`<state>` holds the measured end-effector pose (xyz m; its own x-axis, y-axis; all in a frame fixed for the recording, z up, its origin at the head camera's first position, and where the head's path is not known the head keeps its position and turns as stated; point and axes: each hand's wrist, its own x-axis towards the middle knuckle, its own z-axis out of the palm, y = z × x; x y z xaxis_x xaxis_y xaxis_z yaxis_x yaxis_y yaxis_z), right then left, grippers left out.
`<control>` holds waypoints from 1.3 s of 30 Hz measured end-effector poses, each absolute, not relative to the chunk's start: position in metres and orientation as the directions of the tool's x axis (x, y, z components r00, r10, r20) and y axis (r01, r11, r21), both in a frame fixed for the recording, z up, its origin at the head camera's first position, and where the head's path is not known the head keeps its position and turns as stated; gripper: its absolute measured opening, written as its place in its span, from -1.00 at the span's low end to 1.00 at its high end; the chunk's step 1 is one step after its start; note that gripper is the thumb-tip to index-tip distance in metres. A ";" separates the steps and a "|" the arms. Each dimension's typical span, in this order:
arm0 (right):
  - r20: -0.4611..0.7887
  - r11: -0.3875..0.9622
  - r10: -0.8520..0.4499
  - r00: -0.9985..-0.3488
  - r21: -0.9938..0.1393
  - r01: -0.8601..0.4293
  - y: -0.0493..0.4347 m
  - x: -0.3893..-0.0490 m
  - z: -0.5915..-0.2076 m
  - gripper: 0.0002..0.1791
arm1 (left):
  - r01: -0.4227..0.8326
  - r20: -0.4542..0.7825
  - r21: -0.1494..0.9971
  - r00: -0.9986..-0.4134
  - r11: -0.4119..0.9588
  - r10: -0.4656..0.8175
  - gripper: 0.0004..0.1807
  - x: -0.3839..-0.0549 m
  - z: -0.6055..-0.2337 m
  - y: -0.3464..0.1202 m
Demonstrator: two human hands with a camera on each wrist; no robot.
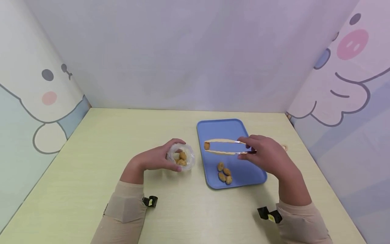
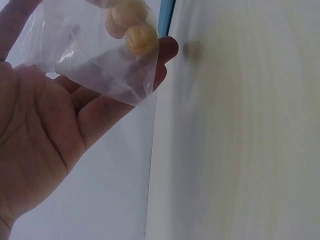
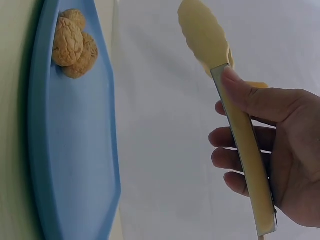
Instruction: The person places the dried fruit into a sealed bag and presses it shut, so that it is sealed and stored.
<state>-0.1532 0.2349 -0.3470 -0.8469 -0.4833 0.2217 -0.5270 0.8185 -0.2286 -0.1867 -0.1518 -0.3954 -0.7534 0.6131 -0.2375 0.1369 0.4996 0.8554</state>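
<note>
My left hand (image 1: pixel 159 157) holds a clear plastic bag (image 2: pixel 100 75) upright with its mouth open, left of the blue tray (image 1: pixel 223 127). Inside the bag several light-brown balls (image 1: pixel 182 157) show. Above the tray my right hand (image 1: pixel 266 154) grips a pair of tongs (image 3: pixel 245 155) with cream tips and metal arms. Between the tong tips sits a brown ball (image 1: pixel 207 145). Several wrinkled, walnut-like brown balls (image 3: pixel 68 42) lie together at the near left part of the tray.
The pale wooden table (image 1: pixel 91 169) carries the tray on its right half. A grey-white panel (image 1: pixel 189 61) stands behind it, and cartoon-printed panels (image 1: pixel 329 101) flank both sides. Small black straps (image 1: pixel 269 215) hang at the sleeves.
</note>
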 end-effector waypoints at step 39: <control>0.502 0.703 -0.619 -0.604 0.011 -0.711 0.190 -0.146 -0.355 -0.40 | 0.107 -0.222 0.922 -0.643 0.372 0.733 -0.08 -0.183 -0.394 -0.131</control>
<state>-0.1464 0.1900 -0.3552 -0.6043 -0.6187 0.5020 -0.7110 0.7031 0.0107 -0.1828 -0.1312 -0.3939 -0.6431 0.7330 -0.2216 0.1068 0.3724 0.9219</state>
